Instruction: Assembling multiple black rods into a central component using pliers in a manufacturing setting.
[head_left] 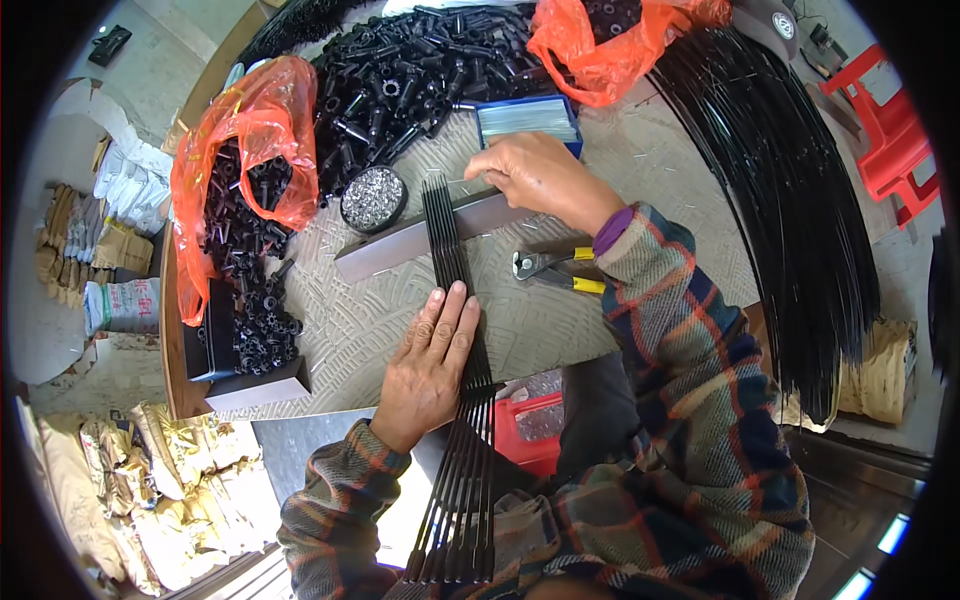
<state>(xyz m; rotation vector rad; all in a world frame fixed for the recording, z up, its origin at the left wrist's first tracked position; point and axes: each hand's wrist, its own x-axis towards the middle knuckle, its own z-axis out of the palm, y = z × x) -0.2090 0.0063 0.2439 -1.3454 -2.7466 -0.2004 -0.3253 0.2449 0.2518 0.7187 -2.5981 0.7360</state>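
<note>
A row of thin black rods (464, 345) lies side by side across a grey metal bar (400, 248), their near ends fanning past the table edge toward my lap. My left hand (430, 360) rests on the rods with its fingers stretched out flat. Beyond the bar, my right hand (540, 175) is closed in a pinch near the rods' far tips; a thin pale sliver seems to stick out from the fingertips, too small to name. Just behind it is a blue box (575, 143) of thin, pale sticks. Yellow-handled cutting pliers (545, 268) lie below the right wrist.
A round black dish (399, 210) holds small shiny metal pieces. Black plastic parts (400, 70) are heaped at the back. Red plastic bags (285, 130) stand left and back right. Long black rods (790, 190) hang over the table's right edge. A red stool (885, 135) stands beyond.
</note>
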